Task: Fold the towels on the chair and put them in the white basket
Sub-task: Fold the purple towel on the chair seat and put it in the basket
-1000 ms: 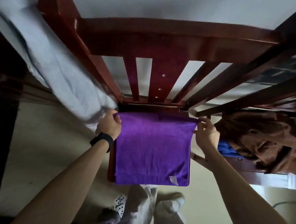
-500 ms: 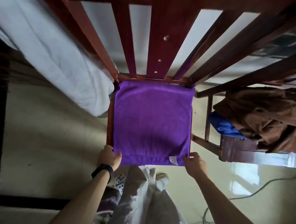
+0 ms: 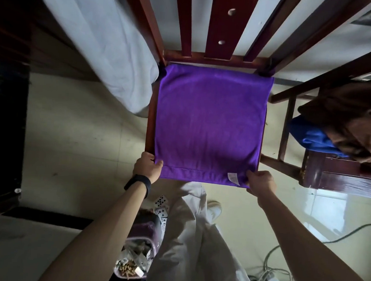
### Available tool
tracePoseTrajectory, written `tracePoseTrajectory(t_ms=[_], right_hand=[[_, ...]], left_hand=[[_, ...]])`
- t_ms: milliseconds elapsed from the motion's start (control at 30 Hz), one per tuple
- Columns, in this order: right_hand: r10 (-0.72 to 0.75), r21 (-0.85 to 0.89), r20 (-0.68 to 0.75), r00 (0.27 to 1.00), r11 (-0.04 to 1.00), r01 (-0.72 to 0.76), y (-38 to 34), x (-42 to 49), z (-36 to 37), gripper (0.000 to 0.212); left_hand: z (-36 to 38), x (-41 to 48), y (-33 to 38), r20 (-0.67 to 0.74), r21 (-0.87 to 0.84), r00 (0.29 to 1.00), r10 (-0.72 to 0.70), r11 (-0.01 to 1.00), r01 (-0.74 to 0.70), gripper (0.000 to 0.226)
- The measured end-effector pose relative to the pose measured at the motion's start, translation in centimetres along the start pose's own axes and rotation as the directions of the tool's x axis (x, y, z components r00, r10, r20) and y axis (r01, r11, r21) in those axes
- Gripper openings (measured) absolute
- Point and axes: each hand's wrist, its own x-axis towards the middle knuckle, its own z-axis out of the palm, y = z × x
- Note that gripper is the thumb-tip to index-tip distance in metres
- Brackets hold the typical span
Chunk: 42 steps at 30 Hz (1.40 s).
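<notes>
A purple towel (image 3: pixel 209 124) is spread flat on the seat of the chair (image 3: pixel 151 125). Its near left corner is pinched by the fingers of the left hand (image 3: pixel 147 167). Its near right corner, by a small white tag (image 3: pixel 233 178), is pinched by the right hand (image 3: pixel 261 182). The folding step is judged to be in hand. Next, the near edge should likely be lifted and laid on the far edge, corners matched. A brown towel (image 3: pixel 343 114) and a blue towel (image 3: pixel 309 136) are heaped on a second chair (image 3: pixel 337 180) at the right. The white basket is not seen.
</notes>
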Motion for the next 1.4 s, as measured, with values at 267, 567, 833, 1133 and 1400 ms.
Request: tracePoseTrajectory(t_ms=[267, 567, 833, 1133, 1400], right_hand=[[-0.063, 0.044, -0.013, 0.998, 0.997, 0.063, 2.3, 1.9, -0.6, 0.021], [-0.122, 0.064, -0.041, 0.992, 0.990, 0.125, 3.4, -2.4, -3.2, 0.011], [-0.053, 0.093, -0.006, 0.999, 0.994, 0.054, 5.4, -0.8, -0.6, 0.010], [-0.012, 0.100, -0.056, 0.998, 0.995, 0.017, 6.0, 1.7, 1.0, 0.034], [0.026, 0.274, -0.037, 0.999, 0.962, -0.015, 5.9, 0.1, 0.4, 0.020]], left_hand=[[-0.3, -1.0, 0.2, -0.173, 0.134, 0.983, 0.061, 0.990, -0.038, 0.014], [-1.5, -5.2, -1.7, -0.210, -0.113, 0.972, 0.107, 0.985, -0.133, 0.024], [1.8, -4.0, -4.0, -0.027, -0.220, 0.998, -0.062, 0.974, 0.054, 0.017], [3.2, -2.4, -4.5, -0.009, -0.398, 0.984, -0.179, 0.903, 0.160, 0.013], [3.2, -4.3, -3.8, -0.060, -0.526, 0.973, -0.224, 0.835, 0.160, 0.021]])
